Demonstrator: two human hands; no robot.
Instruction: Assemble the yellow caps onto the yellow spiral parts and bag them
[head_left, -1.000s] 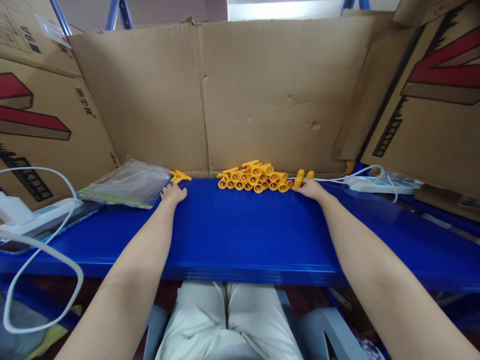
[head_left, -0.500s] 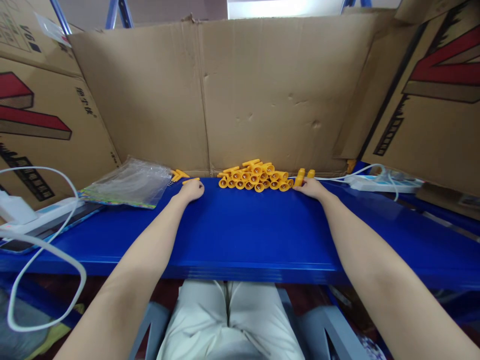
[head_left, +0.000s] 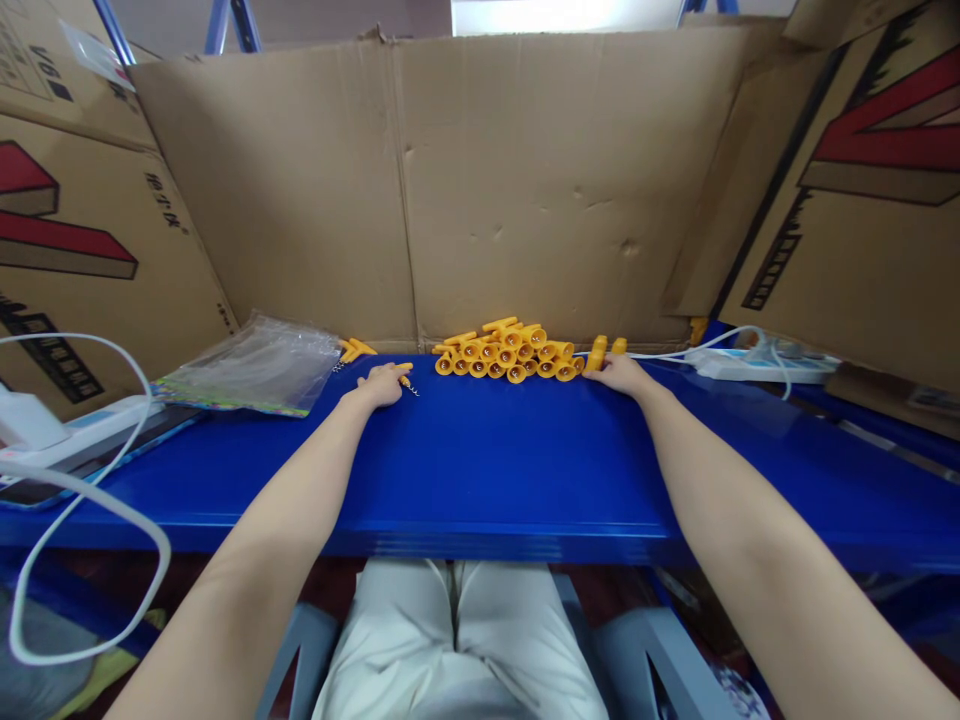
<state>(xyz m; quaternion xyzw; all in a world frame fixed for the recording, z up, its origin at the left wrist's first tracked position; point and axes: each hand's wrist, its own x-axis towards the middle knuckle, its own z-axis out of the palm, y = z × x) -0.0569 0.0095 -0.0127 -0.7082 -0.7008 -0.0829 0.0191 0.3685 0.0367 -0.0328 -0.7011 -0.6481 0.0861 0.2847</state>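
Observation:
My left hand (head_left: 382, 385) is closed on a corkscrew (head_left: 406, 381) with a yellow T-shaped handle. Its metal spiral sticks out to the right, low over the blue table (head_left: 487, 450). Just behind that hand lie a few more yellow-handled corkscrews (head_left: 357, 349). At the right end of the pile, my right hand (head_left: 621, 375) is closed round an upright yellow sleeve (head_left: 596, 354); its fingertips are partly hidden. A second yellow sleeve (head_left: 619, 346) stands right behind the fingers. Between my hands is a stacked pile of yellow cone-ended sleeves (head_left: 510, 357), their open ends facing me.
A tall cardboard sheet (head_left: 525, 190) closes off the back of the table. Left of my left hand lies a clear plastic bag (head_left: 255, 365). White cables (head_left: 154, 500) loop at the far left, near a power strip. Another power strip (head_left: 765, 366) sits at the right.
My left hand has turned, and the corkscrew's spiral now shows, pointing right. My right hand stays at the sleeve by the pile.

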